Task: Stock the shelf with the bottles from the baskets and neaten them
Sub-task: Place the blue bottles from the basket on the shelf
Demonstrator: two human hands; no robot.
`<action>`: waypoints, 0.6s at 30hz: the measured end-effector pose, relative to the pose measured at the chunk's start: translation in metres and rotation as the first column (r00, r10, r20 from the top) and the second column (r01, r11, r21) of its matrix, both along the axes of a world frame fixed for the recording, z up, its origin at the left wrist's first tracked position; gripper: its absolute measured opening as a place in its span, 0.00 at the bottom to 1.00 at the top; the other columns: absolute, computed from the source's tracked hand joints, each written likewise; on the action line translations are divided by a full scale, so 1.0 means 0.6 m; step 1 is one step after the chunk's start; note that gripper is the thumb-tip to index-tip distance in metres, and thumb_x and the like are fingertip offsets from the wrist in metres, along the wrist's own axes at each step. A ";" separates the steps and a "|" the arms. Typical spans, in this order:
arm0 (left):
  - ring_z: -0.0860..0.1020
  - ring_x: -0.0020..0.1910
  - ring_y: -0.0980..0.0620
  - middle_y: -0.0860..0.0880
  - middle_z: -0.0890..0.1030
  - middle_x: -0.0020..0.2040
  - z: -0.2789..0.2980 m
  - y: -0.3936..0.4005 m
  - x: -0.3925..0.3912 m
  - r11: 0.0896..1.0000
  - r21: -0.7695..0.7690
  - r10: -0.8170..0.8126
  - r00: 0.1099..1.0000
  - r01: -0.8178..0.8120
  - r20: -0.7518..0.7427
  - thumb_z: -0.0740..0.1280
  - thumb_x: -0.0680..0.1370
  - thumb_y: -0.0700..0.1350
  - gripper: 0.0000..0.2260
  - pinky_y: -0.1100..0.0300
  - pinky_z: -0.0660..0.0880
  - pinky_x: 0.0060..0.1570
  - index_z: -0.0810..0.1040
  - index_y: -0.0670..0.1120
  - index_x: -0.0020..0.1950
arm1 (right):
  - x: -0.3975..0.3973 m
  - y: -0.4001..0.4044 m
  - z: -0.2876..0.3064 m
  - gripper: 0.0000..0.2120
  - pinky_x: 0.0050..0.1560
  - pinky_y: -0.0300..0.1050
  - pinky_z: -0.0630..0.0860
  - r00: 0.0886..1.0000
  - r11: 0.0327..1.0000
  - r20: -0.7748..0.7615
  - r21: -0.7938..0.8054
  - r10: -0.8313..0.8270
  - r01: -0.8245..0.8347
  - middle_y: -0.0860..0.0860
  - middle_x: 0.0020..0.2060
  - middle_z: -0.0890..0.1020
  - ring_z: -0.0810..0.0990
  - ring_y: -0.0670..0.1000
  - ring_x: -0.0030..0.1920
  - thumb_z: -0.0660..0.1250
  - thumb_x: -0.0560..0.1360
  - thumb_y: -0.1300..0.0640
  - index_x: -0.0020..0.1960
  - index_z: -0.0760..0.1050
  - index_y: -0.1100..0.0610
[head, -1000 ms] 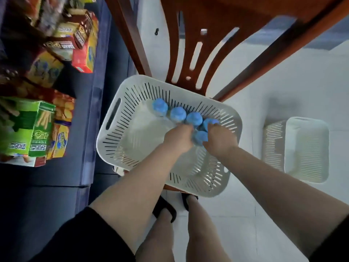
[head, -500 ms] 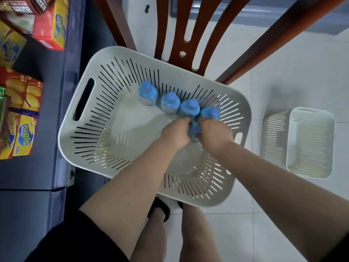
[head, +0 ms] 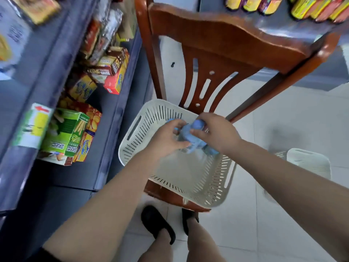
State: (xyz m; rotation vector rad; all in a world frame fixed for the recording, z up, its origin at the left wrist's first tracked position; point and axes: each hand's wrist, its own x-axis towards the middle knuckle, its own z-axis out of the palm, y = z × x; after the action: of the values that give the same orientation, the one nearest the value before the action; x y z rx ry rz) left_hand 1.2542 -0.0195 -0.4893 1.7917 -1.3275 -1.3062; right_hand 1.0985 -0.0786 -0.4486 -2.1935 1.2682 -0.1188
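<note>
Shelf [head: 120, 103] running along the left, carrying snack boxes [head: 68, 133]. Wooden chair [head: 222, 46] bearing a white slotted basket [head: 181, 178] on its seat. Both forearms are reaching forward and down over the basket's far end. Left hand [head: 166, 138] and right hand [head: 217, 134] are facing each other, fingers curled round a blurred cluster of blue-capped bottles [head: 190, 135] held between them, above the basket's far wall. Which way the bottles' long axes are pointing cannot be told. A second basket [head: 309, 163] is standing on the floor at right.
</note>
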 end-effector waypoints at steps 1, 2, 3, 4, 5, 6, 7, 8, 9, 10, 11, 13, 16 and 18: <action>0.76 0.48 0.54 0.53 0.77 0.53 0.031 0.002 0.010 0.999 -0.039 0.037 0.999 -0.037 -0.008 0.76 0.67 0.38 0.23 0.65 0.72 0.43 0.74 0.47 0.59 | 0.009 -0.002 0.032 0.13 0.44 0.49 0.72 0.999 1.000 0.054 -0.009 0.003 -0.003 0.52 0.42 0.77 0.76 0.54 0.45 0.65 0.74 0.47 0.49 0.73 0.57; 0.76 0.47 0.54 0.52 0.77 0.53 0.062 0.003 0.020 0.994 -0.082 0.071 0.997 -0.072 -0.018 0.77 0.67 0.39 0.23 0.65 0.71 0.43 0.74 0.47 0.58 | 0.019 -0.004 0.065 0.12 0.46 0.51 0.73 0.994 1.000 0.108 -0.024 0.008 -0.006 0.51 0.42 0.76 0.76 0.54 0.45 0.66 0.74 0.47 0.48 0.72 0.56; 0.76 0.46 0.55 0.52 0.77 0.52 0.093 0.006 0.029 0.987 -0.125 0.101 0.995 -0.103 -0.020 0.77 0.66 0.39 0.22 0.64 0.72 0.44 0.74 0.47 0.58 | 0.030 -0.005 0.097 0.11 0.47 0.51 0.73 0.988 0.999 0.156 -0.039 0.013 -0.007 0.49 0.42 0.76 0.76 0.53 0.45 0.66 0.74 0.48 0.48 0.72 0.55; 0.76 0.45 0.55 0.52 0.77 0.52 0.125 0.009 0.037 0.976 -0.173 0.134 0.991 -0.136 -0.022 0.77 0.67 0.40 0.22 0.64 0.72 0.45 0.74 0.48 0.57 | 0.041 -0.006 0.130 0.10 0.47 0.51 0.73 0.981 0.998 0.193 -0.058 0.023 -0.012 0.49 0.42 0.76 0.75 0.52 0.45 0.66 0.74 0.48 0.48 0.72 0.54; 0.75 0.44 0.55 0.52 0.77 0.51 0.153 0.012 0.042 0.964 -0.211 0.162 0.986 -0.164 -0.025 0.77 0.67 0.41 0.21 0.64 0.72 0.45 0.74 0.49 0.56 | 0.051 -0.007 0.158 0.11 0.48 0.50 0.72 0.975 0.997 0.219 -0.074 0.034 -0.018 0.50 0.43 0.76 0.75 0.51 0.45 0.66 0.74 0.48 0.49 0.73 0.55; 0.75 0.44 0.55 0.53 0.76 0.51 0.191 0.019 0.051 0.947 -0.258 0.191 0.981 -0.191 -0.025 0.77 0.67 0.43 0.20 0.65 0.72 0.45 0.73 0.51 0.55 | 0.064 -0.007 0.195 0.12 0.47 0.50 0.72 0.968 0.994 0.243 -0.103 0.061 -0.037 0.51 0.43 0.76 0.75 0.52 0.45 0.66 0.74 0.48 0.50 0.74 0.56; 0.74 0.44 0.56 0.53 0.76 0.50 0.223 0.024 0.059 0.932 -0.299 0.209 0.978 -0.206 -0.023 0.76 0.67 0.43 0.20 0.65 0.72 0.46 0.73 0.51 0.54 | 0.076 -0.008 0.226 0.11 0.47 0.49 0.71 0.960 0.990 0.266 -0.128 0.089 -0.056 0.52 0.43 0.77 0.75 0.52 0.45 0.66 0.74 0.49 0.49 0.74 0.57; 0.74 0.44 0.57 0.54 0.76 0.49 0.256 0.029 0.068 0.917 -0.336 0.221 0.975 -0.215 -0.019 0.76 0.68 0.43 0.19 0.67 0.71 0.46 0.72 0.51 0.54 | 0.089 -0.009 0.262 0.11 0.47 0.49 0.70 0.946 0.984 0.297 -0.160 0.127 -0.081 0.52 0.42 0.77 0.75 0.52 0.45 0.67 0.74 0.51 0.48 0.75 0.58; 0.74 0.43 0.59 0.56 0.76 0.48 0.293 0.039 0.078 0.902 -0.368 0.237 0.972 -0.223 -0.009 0.75 0.69 0.41 0.18 0.68 0.71 0.45 0.72 0.51 0.54 | 0.102 -0.007 0.298 0.10 0.47 0.48 0.69 0.928 0.976 0.332 -0.186 0.168 -0.110 0.52 0.41 0.77 0.75 0.53 0.45 0.68 0.74 0.52 0.48 0.75 0.59; 0.73 0.42 0.62 0.58 0.75 0.46 0.329 0.049 0.089 0.887 -0.400 0.254 0.967 -0.232 0.003 0.74 0.70 0.40 0.17 0.70 0.71 0.43 0.72 0.52 0.53 | 0.116 -0.003 0.335 0.09 0.47 0.48 0.69 0.910 0.970 0.363 -0.204 0.202 -0.134 0.52 0.41 0.77 0.76 0.53 0.45 0.68 0.74 0.53 0.47 0.76 0.59; 0.73 0.41 0.65 0.59 0.75 0.45 0.364 0.059 0.100 0.868 -0.433 0.276 0.961 -0.245 0.011 0.73 0.71 0.40 0.16 0.72 0.70 0.41 0.72 0.53 0.52 | 0.131 0.001 0.370 0.10 0.48 0.48 0.70 0.891 0.964 0.392 -0.217 0.228 -0.152 0.51 0.41 0.77 0.76 0.52 0.44 0.68 0.74 0.52 0.47 0.76 0.58; 0.73 0.37 0.67 0.58 0.75 0.43 0.429 0.084 0.122 0.817 -0.505 0.326 0.945 -0.279 0.005 0.73 0.71 0.39 0.15 0.73 0.70 0.40 0.73 0.52 0.53 | 0.162 0.013 0.437 0.12 0.45 0.47 0.71 0.855 0.950 0.433 -0.249 0.285 -0.191 0.48 0.38 0.76 0.75 0.49 0.41 0.67 0.71 0.46 0.45 0.74 0.54; 0.73 0.39 0.63 0.54 0.77 0.46 0.518 0.133 0.153 0.745 -0.587 0.393 0.919 -0.317 0.003 0.73 0.71 0.43 0.15 0.71 0.71 0.43 0.73 0.50 0.55 | 0.209 0.045 0.528 0.13 0.41 0.44 0.69 0.779 0.928 0.512 -0.273 0.362 -0.252 0.46 0.36 0.76 0.74 0.44 0.37 0.64 0.68 0.44 0.44 0.74 0.53; 0.74 0.41 0.61 0.54 0.78 0.48 0.571 0.167 0.171 0.701 -0.628 0.438 0.899 -0.337 0.006 0.72 0.71 0.46 0.16 0.70 0.72 0.43 0.74 0.49 0.56 | 0.238 0.068 0.579 0.17 0.41 0.43 0.69 0.740 0.907 0.531 -0.314 0.413 -0.281 0.47 0.36 0.76 0.73 0.43 0.36 0.63 0.67 0.44 0.45 0.76 0.57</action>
State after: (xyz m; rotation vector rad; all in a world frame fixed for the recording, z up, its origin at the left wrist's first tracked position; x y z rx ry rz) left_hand 1.3568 0.0809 -0.1465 1.5861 -1.1732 -0.4213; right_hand 1.2415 -0.0377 -0.1009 -2.2671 0.4962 -0.7571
